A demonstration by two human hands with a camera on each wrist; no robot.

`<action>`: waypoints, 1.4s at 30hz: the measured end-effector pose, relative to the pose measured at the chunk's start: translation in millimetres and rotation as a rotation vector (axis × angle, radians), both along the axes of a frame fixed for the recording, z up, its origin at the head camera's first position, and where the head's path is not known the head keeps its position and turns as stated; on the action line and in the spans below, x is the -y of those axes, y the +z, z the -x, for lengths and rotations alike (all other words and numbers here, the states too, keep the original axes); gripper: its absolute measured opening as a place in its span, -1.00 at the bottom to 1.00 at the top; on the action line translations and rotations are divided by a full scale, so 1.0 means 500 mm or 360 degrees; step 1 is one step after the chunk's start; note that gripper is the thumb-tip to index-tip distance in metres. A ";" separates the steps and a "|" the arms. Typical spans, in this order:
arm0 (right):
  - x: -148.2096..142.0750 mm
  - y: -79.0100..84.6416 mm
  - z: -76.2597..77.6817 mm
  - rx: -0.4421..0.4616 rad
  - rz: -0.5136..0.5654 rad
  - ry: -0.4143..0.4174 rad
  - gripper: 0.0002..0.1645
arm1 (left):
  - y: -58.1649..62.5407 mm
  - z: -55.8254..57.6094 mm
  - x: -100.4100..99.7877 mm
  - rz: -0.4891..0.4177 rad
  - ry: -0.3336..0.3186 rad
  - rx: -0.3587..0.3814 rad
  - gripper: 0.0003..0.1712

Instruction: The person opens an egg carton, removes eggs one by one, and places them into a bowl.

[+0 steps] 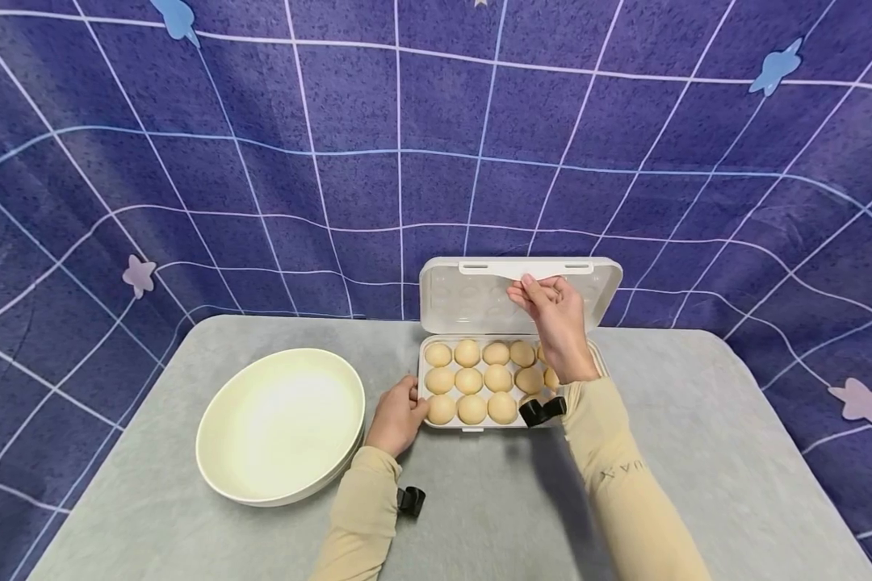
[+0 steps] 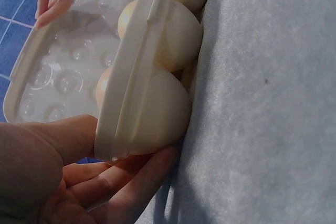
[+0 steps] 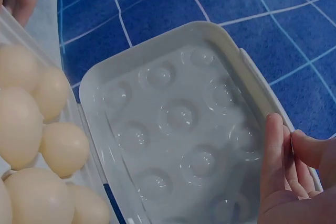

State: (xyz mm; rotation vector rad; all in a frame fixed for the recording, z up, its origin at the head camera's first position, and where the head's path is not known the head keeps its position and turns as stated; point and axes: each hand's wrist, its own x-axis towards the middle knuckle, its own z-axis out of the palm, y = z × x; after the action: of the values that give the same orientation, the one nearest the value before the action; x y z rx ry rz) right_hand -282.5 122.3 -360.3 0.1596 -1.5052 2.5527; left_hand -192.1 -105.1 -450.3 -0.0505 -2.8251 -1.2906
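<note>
A plastic egg box (image 1: 472, 427) stands on the table with its lid (image 1: 458, 303) swung up at the back. Rows of tan eggs (image 1: 468, 380) fill the lower tray; my right arm covers part of the right end. With the thumb on the rim and the fingers under the edge, my left hand (image 1: 397, 418) grips the tray's left end, as the left wrist view shows. My right hand (image 1: 558, 319) pinches the lid's top edge between thumb and fingers. Round dimples mark the inside of the translucent lid (image 3: 181, 116) in the right wrist view.
To the left of the egg box stands a wide cream bowl (image 1: 279, 428), beside my left forearm. The grey table (image 1: 705, 452) ends at the back against a dark blue curtain (image 1: 436, 194) with pale lines and stars.
</note>
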 end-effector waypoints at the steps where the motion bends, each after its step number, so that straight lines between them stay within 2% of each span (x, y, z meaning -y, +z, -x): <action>1: -0.001 0.000 0.002 0.0007 0.0009 -0.0002 -0.81 | -0.001 0.000 -0.001 -0.0005 0.0000 -0.0002 -0.86; 9: 0.000 0.005 0.019 0.0010 0.0050 -0.0023 -0.79 | -0.002 -0.002 -0.005 -0.0037 0.0005 -0.0014 -0.84; 14: 0.004 0.004 0.033 -0.0006 -0.0002 -0.0113 -0.77 | -0.002 -0.001 -0.005 -0.0071 0.0012 0.0000 -0.79; 16: -0.010 -0.039 0.075 -0.0059 0.0024 -0.0104 -0.75 | -0.002 -0.001 -0.006 -0.0072 0.0015 0.0000 -0.77; 17: -0.011 -0.044 0.081 -0.0057 -0.0008 -0.0130 -0.71 | -0.001 -0.001 -0.006 -0.0070 0.0015 -0.0001 -0.77; 19: -0.034 -0.102 0.136 -0.0115 -0.0003 -0.0121 -0.65 | -0.001 0.000 -0.006 -0.0056 0.0021 -0.0010 -0.78; 20: -0.033 -0.102 0.136 -0.0122 -0.0035 -0.0144 -0.63 | 0.000 0.000 -0.006 -0.0052 0.0024 -0.0011 -0.78; 21: -0.034 -0.100 0.134 -0.0136 -0.0050 -0.0148 -0.61 | 0.000 0.001 -0.006 -0.0048 0.0025 -0.0014 -0.77; 22: -0.026 -0.077 0.108 -0.0130 -0.0112 -0.0190 -0.57 | 0.001 0.001 -0.006 -0.0042 0.0028 -0.0014 -0.77; 24: -0.026 -0.072 0.098 -0.0160 -0.0100 -0.0171 -0.62 | 0.000 0.002 -0.005 -0.0033 0.0029 -0.0014 -0.76; 26: -0.002 -0.013 0.032 -0.0134 -0.0173 -0.0208 -0.65 | 0.000 0.002 -0.004 -0.0028 0.0033 -0.0014 -0.76; 29: -0.002 -0.012 0.010 -0.0121 -0.0188 -0.0182 -0.74 | -0.003 0.002 -0.003 -0.0017 0.0044 -0.0012 -0.79; 30: 0.007 0.003 -0.013 -0.0083 -0.0244 -0.0221 -0.73 | -0.003 0.002 -0.002 -0.0015 0.0048 -0.0009 -0.80; 35: 0.004 -0.009 -0.044 -0.0051 -0.0210 -0.0213 -0.82 | -0.006 0.003 -0.001 -0.0033 0.0056 0.0001 -0.79; 40: -0.001 -0.033 -0.084 -0.0064 -0.0247 -0.0279 -0.73 | -0.006 0.004 0.000 -0.0060 0.0059 0.0027 -0.70; 42: -0.012 -0.090 -0.078 -0.0134 -0.0165 -0.0234 -0.77 | -0.004 0.005 0.001 -0.0062 0.0075 0.0041 -0.67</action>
State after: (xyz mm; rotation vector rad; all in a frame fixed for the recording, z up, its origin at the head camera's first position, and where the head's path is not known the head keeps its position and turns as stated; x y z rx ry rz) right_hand -243.5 128.3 -405.4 0.1612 -1.5569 2.3268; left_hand -194.4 -105.7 -452.5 0.0343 -2.8031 -1.3456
